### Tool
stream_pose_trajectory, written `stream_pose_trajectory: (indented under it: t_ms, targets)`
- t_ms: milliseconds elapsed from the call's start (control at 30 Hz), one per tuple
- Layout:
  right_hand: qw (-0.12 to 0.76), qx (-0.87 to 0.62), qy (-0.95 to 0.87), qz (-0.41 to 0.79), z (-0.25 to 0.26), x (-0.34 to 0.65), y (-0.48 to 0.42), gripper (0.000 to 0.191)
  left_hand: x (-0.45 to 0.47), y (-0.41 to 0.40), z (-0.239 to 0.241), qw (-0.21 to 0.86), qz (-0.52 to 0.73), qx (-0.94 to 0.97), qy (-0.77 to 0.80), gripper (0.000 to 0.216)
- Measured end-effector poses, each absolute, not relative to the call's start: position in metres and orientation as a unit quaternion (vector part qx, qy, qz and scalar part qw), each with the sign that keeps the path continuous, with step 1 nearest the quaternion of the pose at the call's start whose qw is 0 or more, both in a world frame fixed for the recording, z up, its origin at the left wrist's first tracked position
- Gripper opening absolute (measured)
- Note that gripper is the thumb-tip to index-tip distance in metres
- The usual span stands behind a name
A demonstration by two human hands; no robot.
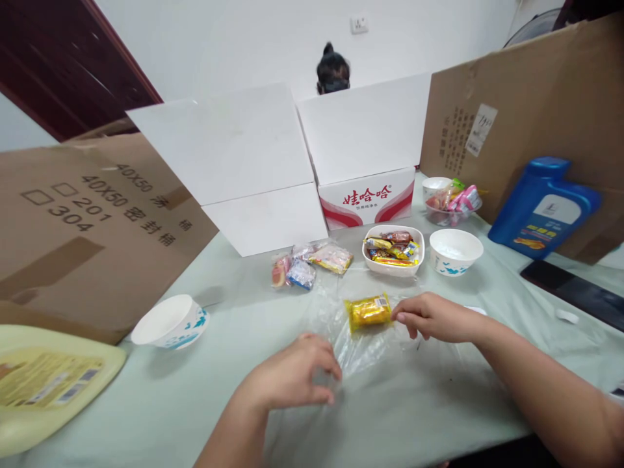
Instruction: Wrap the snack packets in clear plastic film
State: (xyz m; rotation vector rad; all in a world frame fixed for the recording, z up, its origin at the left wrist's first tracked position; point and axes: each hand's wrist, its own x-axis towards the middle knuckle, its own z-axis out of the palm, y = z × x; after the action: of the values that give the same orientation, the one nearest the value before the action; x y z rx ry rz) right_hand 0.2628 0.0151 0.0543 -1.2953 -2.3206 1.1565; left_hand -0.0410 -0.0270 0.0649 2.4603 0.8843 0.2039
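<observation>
A shiny yellow snack packet [369,312] lies on a thin clear plastic bag [358,354] in the middle of the table. My right hand [436,317] is at the packet's right end, its fingertips at or very near the wrapper's edge. Its fingers are bent and stand apart, not wrapped round the packet. My left hand [302,374] hovers at the near left of the bag, fingers curved and thumb apart, holding nothing. Beyond the packet, a white dish [392,268] holds several wrapped snacks. Several more wrapped snacks [302,273] lie on the cloth to its left.
Paper bowls stand left [168,325] and right [454,253]. A clear bowl [446,213] of snacks sits back right. A blue bottle [543,208], a phone [575,292] and a yellow jug [53,383] flank the table. Cardboard [88,247] and a white box [365,198] wall it; a person's head shows behind.
</observation>
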Motion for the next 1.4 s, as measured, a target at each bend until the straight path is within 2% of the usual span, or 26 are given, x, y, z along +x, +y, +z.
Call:
stream_pose_trajectory:
  t_ms: [67, 100, 167, 200, 233, 267, 333, 400, 500, 567, 667, 800, 967, 1067, 1167, 1267, 1333, 1400]
  targets:
    - [0.179, -0.45, -0.815, 0.318, 0.051, 0.259, 0.014, 0.028, -0.038, -0.031, 0.067, 0.306, 0.064, 0.89, 0.33, 0.01]
    - [0.228, -0.455, -0.823, 0.254, 0.046, 0.255, 0.015, 0.025, -0.034, -0.03, 0.064, 0.297, 0.095, 0.879, 0.36, 0.012]
    - [0.294, -0.442, -0.835, 0.145, 0.031, 0.244, 0.018, 0.022, -0.024, -0.024, 0.052, 0.23, 0.185, 0.853, 0.429, 0.016]
    - [0.297, -0.429, -0.845, 0.115, 0.023, 0.239, 0.019, 0.029, -0.02, -0.02, 0.045, 0.193, 0.217, 0.842, 0.454, 0.017]
    - [0.282, -0.418, -0.857, 0.1, 0.016, 0.234, 0.02, 0.04, -0.016, -0.016, 0.037, 0.166, 0.223, 0.838, 0.469, 0.027]
    - [0.258, -0.413, -0.868, 0.096, 0.01, 0.23, 0.021, 0.052, -0.013, -0.012, 0.03, 0.151, 0.206, 0.838, 0.483, 0.048]
    - [0.206, -0.412, -0.881, 0.104, 0.004, 0.226, 0.019, 0.062, -0.011, -0.007, 0.02, 0.152, 0.13, 0.837, 0.509, 0.09]
    - [0.18, -0.403, -0.889, 0.118, 0.009, 0.227, 0.016, 0.054, -0.012, -0.006, 0.018, 0.17, 0.053, 0.826, 0.535, 0.112]
    - [0.22, -0.393, -0.883, 0.134, 0.027, 0.238, 0.018, 0.044, -0.015, -0.007, 0.023, 0.19, -0.006, 0.814, 0.549, 0.122]
    - [0.287, -0.407, -0.859, 0.119, 0.039, 0.248, 0.028, 0.043, -0.016, -0.007, 0.028, 0.193, -0.025, 0.815, 0.546, 0.122]
    - [0.366, -0.445, -0.816, 0.035, 0.047, 0.264, 0.055, 0.045, -0.017, -0.007, 0.03, 0.19, -0.043, 0.819, 0.539, 0.121]
    - [0.386, -0.505, -0.769, -0.068, 0.042, 0.279, 0.08, 0.045, -0.018, -0.006, 0.027, 0.184, -0.05, 0.823, 0.535, 0.118]
    - [0.397, -0.476, -0.784, -0.032, 0.03, 0.272, 0.055, 0.022, -0.019, -0.007, 0.026, 0.18, -0.055, 0.825, 0.533, 0.118]
    - [0.334, -0.422, -0.842, 0.039, 0.029, 0.258, 0.032, 0.022, -0.023, -0.009, 0.029, 0.174, -0.048, 0.828, 0.531, 0.117]
    - [0.205, -0.388, -0.894, 0.085, 0.025, 0.245, 0.02, 0.03, -0.031, -0.01, 0.036, 0.167, -0.045, 0.822, 0.542, 0.108]
    - [0.092, -0.402, -0.906, 0.093, 0.016, 0.237, 0.018, 0.068, -0.037, -0.009, 0.044, 0.14, -0.02, 0.807, 0.573, 0.066]
    - [0.048, -0.421, -0.901, 0.089, 0.009, 0.234, 0.019, 0.088, -0.039, -0.006, 0.046, 0.094, 0.03, 0.794, 0.599, 0.038]
    - [0.023, -0.432, -0.898, 0.084, 0.003, 0.232, 0.02, 0.098, -0.04, 0.0, 0.042, 0.048, 0.084, 0.791, 0.604, 0.031]
